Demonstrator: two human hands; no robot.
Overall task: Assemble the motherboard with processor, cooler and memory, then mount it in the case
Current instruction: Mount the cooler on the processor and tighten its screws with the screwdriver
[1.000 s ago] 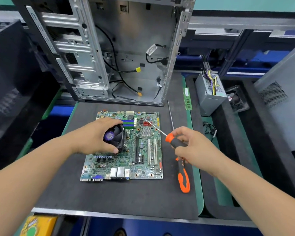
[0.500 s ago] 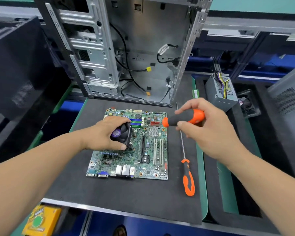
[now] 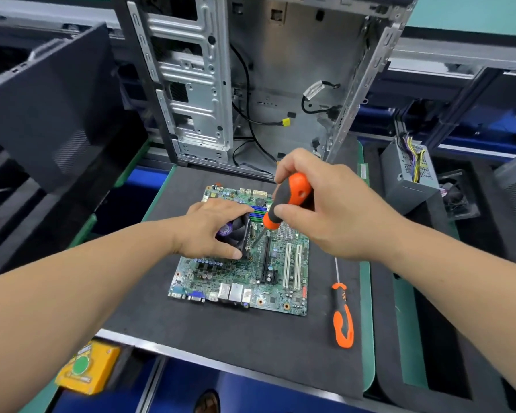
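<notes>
A green motherboard (image 3: 251, 281) lies flat on the black foam mat (image 3: 221, 329). My left hand (image 3: 209, 228) grips the black cooler fan (image 3: 239, 231) with the purple label, which sits on the board's left half. My right hand (image 3: 325, 204) holds an orange-and-black screwdriver (image 3: 289, 201) nearly upright, its tip down beside the cooler's right edge. The open metal case (image 3: 251, 84) stands upright behind the board, cables hanging inside.
A second orange screwdriver (image 3: 341, 311) lies on the mat right of the board. A grey power supply (image 3: 408, 174) with coloured wires sits at the right, a memory stick (image 3: 363, 171) beside the case. A black panel (image 3: 51, 108) leans at the left. A yellow box (image 3: 87, 371) with a green button hangs below the bench.
My right hand lifted one screwdriver off the mat, swung it upright and brought its tip down next to the cooler. My left hand stayed on the cooler.
</notes>
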